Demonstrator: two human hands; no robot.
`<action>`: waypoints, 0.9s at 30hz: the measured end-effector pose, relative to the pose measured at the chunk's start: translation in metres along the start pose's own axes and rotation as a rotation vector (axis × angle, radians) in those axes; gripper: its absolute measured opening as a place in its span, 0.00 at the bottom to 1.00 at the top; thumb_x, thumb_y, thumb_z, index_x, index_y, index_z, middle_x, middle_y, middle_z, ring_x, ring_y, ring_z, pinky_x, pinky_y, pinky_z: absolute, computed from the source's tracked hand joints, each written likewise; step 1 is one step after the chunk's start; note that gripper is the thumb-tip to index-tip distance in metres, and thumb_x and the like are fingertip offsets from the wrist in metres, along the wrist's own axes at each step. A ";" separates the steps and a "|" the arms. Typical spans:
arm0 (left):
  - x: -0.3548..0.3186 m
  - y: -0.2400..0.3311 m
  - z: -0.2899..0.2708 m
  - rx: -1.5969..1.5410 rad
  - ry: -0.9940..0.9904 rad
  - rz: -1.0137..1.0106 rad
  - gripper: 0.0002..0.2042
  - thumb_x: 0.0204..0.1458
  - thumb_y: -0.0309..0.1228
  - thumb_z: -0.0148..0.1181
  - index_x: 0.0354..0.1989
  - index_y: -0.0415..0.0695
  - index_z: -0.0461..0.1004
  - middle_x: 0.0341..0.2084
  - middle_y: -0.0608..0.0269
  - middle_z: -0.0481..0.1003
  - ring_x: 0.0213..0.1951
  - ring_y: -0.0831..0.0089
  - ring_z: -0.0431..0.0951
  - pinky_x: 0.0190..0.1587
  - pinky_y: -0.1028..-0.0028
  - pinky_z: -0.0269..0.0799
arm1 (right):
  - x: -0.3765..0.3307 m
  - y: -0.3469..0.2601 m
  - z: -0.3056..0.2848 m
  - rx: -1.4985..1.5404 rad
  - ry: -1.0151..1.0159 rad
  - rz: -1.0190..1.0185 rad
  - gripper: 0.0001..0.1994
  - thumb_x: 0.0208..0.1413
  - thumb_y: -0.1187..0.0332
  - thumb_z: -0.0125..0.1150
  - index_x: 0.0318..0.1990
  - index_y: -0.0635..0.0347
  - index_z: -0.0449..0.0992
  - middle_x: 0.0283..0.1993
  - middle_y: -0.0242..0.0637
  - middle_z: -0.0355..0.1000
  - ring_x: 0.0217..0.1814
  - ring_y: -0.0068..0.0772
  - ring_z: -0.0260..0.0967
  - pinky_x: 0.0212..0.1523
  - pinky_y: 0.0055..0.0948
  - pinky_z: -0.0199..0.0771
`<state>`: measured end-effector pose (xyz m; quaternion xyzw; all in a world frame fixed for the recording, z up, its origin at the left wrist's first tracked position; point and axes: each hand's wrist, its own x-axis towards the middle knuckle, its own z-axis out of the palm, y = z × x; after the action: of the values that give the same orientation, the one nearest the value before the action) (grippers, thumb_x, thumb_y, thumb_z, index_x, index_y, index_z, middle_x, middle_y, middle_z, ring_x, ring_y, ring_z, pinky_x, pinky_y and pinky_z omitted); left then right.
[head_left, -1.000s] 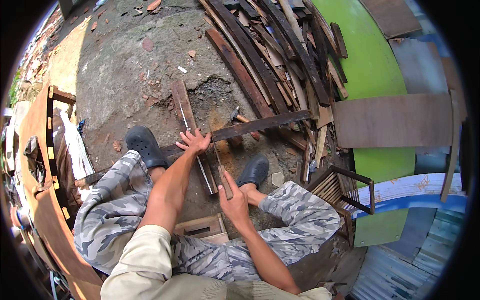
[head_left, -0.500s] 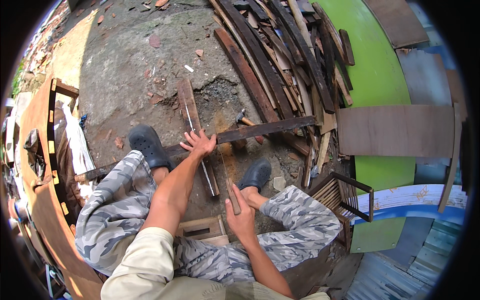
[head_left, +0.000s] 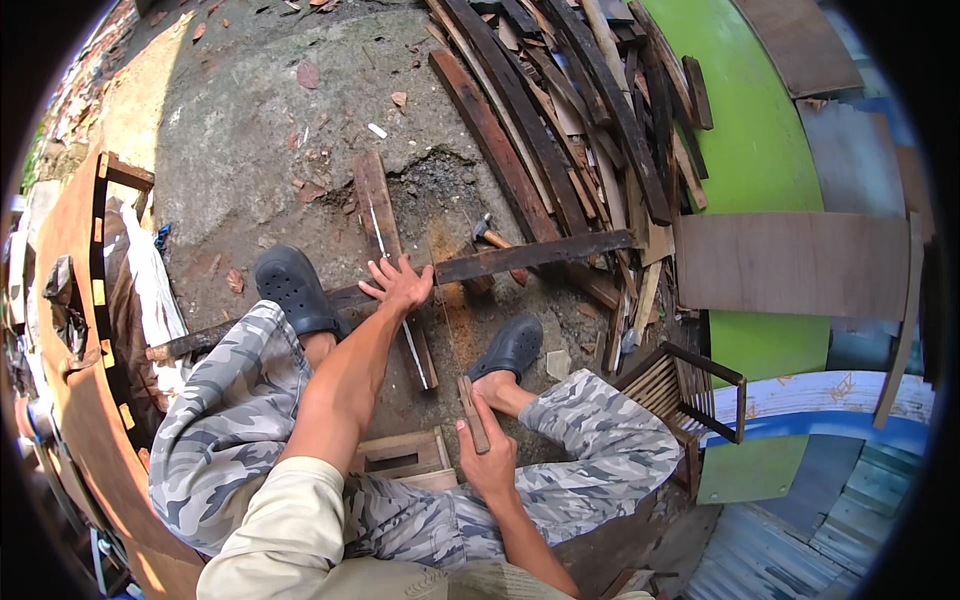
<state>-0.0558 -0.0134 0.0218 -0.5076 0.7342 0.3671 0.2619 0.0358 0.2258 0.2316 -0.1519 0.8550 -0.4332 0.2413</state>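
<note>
A long dark wooden board (head_left: 540, 255) lies crosswise in front of me, its left part passing under my left hand toward my left shoe. On it rests my left hand (head_left: 402, 285), palm down with fingers spread, pressing near the saw. A second plank (head_left: 378, 215) with a white line along it runs beneath, lengthwise. My right hand (head_left: 488, 445) is closed around the wooden handle of a handsaw (head_left: 474, 415). The thin blade reaches away from me to the board, just right of my left hand. Sawdust-coloured powder (head_left: 448, 250) marks the ground by the blade.
A hammer (head_left: 490, 233) lies behind the board. Stacked dark timber (head_left: 560, 120) fills the far right, beside a green panel (head_left: 765, 150). A slatted wooden piece (head_left: 690, 395) stands at right. My dark clogs (head_left: 290, 290) flank the work, and a wooden frame (head_left: 400, 460) sits between my legs.
My right hand has drawn the saw a short way back toward me and slightly right. The left hand stays on the board.
</note>
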 end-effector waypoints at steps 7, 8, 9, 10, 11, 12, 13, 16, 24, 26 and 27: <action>0.003 0.006 0.001 0.020 -0.013 0.006 0.39 0.58 0.59 0.42 0.75 0.51 0.46 0.75 0.44 0.32 0.74 0.45 0.18 0.66 0.34 0.11 | 0.121 0.020 0.052 0.025 0.010 -0.038 0.25 0.58 0.69 0.57 0.65 0.56 0.68 0.47 0.61 0.75 0.49 0.65 0.72 0.47 0.48 0.74; 0.005 0.004 0.001 0.021 -0.005 0.007 0.39 0.58 0.59 0.42 0.75 0.51 0.46 0.75 0.44 0.33 0.74 0.45 0.18 0.66 0.34 0.11 | 0.119 0.018 0.053 0.023 0.008 -0.044 0.25 0.58 0.69 0.57 0.65 0.55 0.68 0.47 0.61 0.75 0.48 0.65 0.72 0.46 0.48 0.74; 0.007 0.002 0.001 0.022 0.002 0.008 0.39 0.58 0.59 0.42 0.75 0.51 0.46 0.75 0.44 0.33 0.74 0.45 0.18 0.66 0.34 0.11 | 0.117 0.016 0.053 0.020 0.006 -0.049 0.25 0.58 0.69 0.57 0.65 0.55 0.68 0.47 0.60 0.75 0.48 0.66 0.72 0.46 0.48 0.74; 0.008 0.001 0.002 0.023 0.009 0.011 0.40 0.58 0.59 0.42 0.75 0.51 0.46 0.75 0.44 0.33 0.74 0.45 0.18 0.66 0.34 0.11 | 0.114 0.014 0.052 0.017 0.006 -0.055 0.25 0.58 0.69 0.57 0.65 0.55 0.68 0.47 0.59 0.75 0.48 0.66 0.72 0.46 0.49 0.74; 0.009 -0.003 0.003 0.022 0.022 0.005 0.39 0.58 0.59 0.41 0.75 0.51 0.47 0.75 0.44 0.34 0.74 0.46 0.18 0.66 0.34 0.11 | 0.100 0.009 0.047 0.045 -0.033 0.030 0.26 0.57 0.71 0.57 0.65 0.55 0.68 0.49 0.58 0.75 0.49 0.64 0.73 0.48 0.47 0.75; 0.008 -0.002 0.003 0.024 0.015 0.007 0.39 0.58 0.59 0.42 0.75 0.51 0.47 0.75 0.44 0.34 0.74 0.46 0.18 0.66 0.34 0.11 | 0.081 0.010 0.040 0.041 0.006 -0.040 0.26 0.57 0.72 0.57 0.66 0.55 0.67 0.50 0.58 0.75 0.51 0.63 0.73 0.49 0.46 0.75; 0.006 -0.002 0.002 0.029 0.008 0.007 0.39 0.58 0.59 0.42 0.74 0.51 0.47 0.75 0.44 0.34 0.74 0.46 0.18 0.66 0.34 0.11 | 0.060 0.011 0.032 0.040 0.044 -0.108 0.27 0.57 0.72 0.57 0.66 0.54 0.67 0.52 0.57 0.75 0.52 0.61 0.74 0.51 0.44 0.75; 0.000 0.003 -0.001 0.017 0.000 0.010 0.39 0.58 0.60 0.42 0.74 0.51 0.48 0.75 0.43 0.33 0.74 0.45 0.18 0.65 0.34 0.11 | 0.015 -0.008 0.000 0.021 -0.019 0.067 0.28 0.55 0.75 0.56 0.66 0.55 0.67 0.52 0.57 0.75 0.53 0.56 0.75 0.53 0.40 0.75; 0.006 0.003 -0.001 0.011 -0.025 0.012 0.41 0.57 0.60 0.44 0.75 0.52 0.44 0.75 0.45 0.32 0.74 0.47 0.17 0.65 0.34 0.11 | 0.126 0.009 0.048 0.017 -0.002 0.011 0.28 0.51 0.73 0.54 0.64 0.55 0.69 0.45 0.64 0.74 0.49 0.67 0.72 0.48 0.50 0.73; 0.007 0.004 -0.001 0.011 -0.034 0.015 0.41 0.57 0.61 0.43 0.75 0.52 0.44 0.75 0.46 0.32 0.74 0.47 0.17 0.65 0.34 0.11 | 0.142 0.005 0.051 -0.026 -0.067 0.078 0.27 0.52 0.73 0.55 0.63 0.59 0.69 0.52 0.58 0.75 0.55 0.59 0.73 0.53 0.40 0.74; 0.006 0.004 0.001 0.012 -0.026 0.010 0.41 0.57 0.61 0.43 0.75 0.53 0.44 0.76 0.47 0.32 0.74 0.48 0.17 0.65 0.34 0.11 | 0.141 0.007 0.051 -0.024 -0.059 0.065 0.27 0.53 0.73 0.55 0.63 0.59 0.69 0.52 0.59 0.75 0.55 0.59 0.73 0.53 0.40 0.74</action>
<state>-0.0616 -0.0148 0.0180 -0.4975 0.7354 0.3707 0.2727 -0.0555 0.1298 0.1603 -0.1394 0.8571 -0.4103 0.2783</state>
